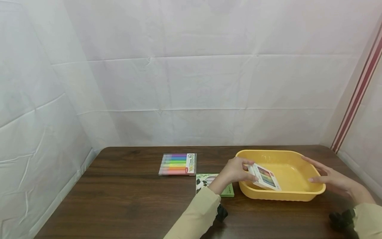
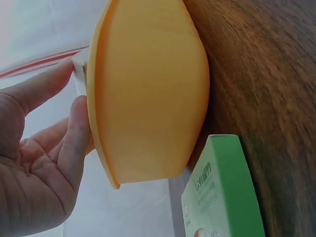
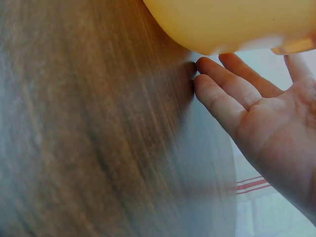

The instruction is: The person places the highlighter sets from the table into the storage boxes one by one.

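Observation:
My left hand (image 1: 237,171) pinches one end of a small white box (image 1: 265,177) with a rainbow row of sticks on its face. The box slants down into the yellow basin (image 1: 287,172), over its left part. In the left wrist view, the thumb and fingers grip the white box (image 2: 80,76) just past the basin's rim (image 2: 92,98). At the basin's right end is my right hand (image 1: 334,179), its thumb reaching over the rim. The right wrist view shows that hand's fingers (image 3: 229,81) extended and spread beside the basin's outer wall (image 3: 222,24).
A green box with a panda picture (image 1: 228,191) lies left of the basin, partly hidden by my left wrist. Behind it lies a clear pack of rainbow markers (image 1: 177,164). All stand on a dark wooden table (image 1: 119,192), with white sheeting (image 1: 191,83) behind.

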Demonstrator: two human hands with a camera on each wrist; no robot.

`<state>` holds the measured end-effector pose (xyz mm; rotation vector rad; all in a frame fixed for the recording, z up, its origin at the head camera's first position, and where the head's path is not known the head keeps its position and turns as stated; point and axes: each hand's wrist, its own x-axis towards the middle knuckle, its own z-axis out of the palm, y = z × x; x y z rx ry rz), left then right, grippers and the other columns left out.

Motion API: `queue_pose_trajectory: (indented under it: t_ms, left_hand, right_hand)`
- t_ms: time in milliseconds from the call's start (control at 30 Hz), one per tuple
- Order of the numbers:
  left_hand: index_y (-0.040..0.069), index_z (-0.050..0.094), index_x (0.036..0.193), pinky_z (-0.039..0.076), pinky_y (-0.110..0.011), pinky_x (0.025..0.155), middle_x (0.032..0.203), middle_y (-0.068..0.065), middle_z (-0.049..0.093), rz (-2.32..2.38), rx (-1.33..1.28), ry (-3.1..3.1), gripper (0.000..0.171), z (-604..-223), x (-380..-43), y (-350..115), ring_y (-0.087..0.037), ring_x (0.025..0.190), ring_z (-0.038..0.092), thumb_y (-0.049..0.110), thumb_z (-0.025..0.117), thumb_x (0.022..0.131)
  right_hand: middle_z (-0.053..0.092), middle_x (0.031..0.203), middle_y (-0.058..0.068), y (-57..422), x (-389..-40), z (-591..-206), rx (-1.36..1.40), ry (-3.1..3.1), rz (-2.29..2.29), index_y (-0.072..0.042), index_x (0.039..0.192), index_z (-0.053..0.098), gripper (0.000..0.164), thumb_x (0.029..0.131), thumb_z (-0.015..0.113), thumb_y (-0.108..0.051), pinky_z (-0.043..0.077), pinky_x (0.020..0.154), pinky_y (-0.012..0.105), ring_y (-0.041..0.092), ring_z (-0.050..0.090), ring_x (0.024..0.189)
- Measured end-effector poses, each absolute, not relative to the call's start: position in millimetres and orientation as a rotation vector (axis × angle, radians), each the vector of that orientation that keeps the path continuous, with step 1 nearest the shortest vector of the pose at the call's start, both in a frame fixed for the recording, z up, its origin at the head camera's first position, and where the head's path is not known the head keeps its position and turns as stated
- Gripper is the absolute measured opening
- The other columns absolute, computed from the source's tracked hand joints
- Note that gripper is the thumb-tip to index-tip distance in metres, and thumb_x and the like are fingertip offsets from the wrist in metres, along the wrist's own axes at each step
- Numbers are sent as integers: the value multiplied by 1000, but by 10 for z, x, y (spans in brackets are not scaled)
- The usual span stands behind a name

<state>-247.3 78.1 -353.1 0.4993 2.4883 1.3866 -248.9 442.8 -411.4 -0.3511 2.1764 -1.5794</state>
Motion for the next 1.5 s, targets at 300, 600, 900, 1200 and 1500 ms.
queue_pose_trajectory:
  t_ms: [300,600,900,1200,1500]
  left_hand:
    - [13,67,111,46,-16,61,103,2,67,1201,547,2667,49,-3532,-2461,804,-8,90,61,18,83,65]
    - [12,71,104,43,-15,52,88,2,70,1128,566,2773,42,-3508,-2405,804,-2,68,60,19,83,64]
    - [11,70,105,48,-17,57,91,1,70,1271,513,2648,44,-3511,-2410,794,-5,75,63,18,83,64]
    - [12,69,107,50,-20,63,88,-1,70,1390,499,2533,43,-3536,-2446,732,-6,79,63,19,82,66]
    - [9,69,107,50,-19,64,90,-2,70,1462,568,2482,43,-3534,-2460,628,-6,82,63,19,82,66]
  right_hand:
    - [12,138,-6,4447,-2504,-4140,-326,2198,-1569,-28,147,3,77,91,51,-6,45,85,32,-3,46,106]
    - [8,141,4,4430,-2486,-4114,-309,2196,-1572,-29,147,3,78,91,51,-7,45,86,32,-3,47,105]
    - [-5,144,19,4414,-2489,-4108,-287,2196,-1578,-29,147,3,78,90,52,-8,45,87,33,-3,47,105]
    - [-5,144,17,4428,-2492,-4110,-287,2184,-1577,-30,147,2,78,91,51,-8,45,87,35,-1,47,106]
    - [-4,144,17,4434,-2498,-4135,-310,2188,-1581,-29,147,2,78,91,51,-7,46,87,35,-2,47,106]
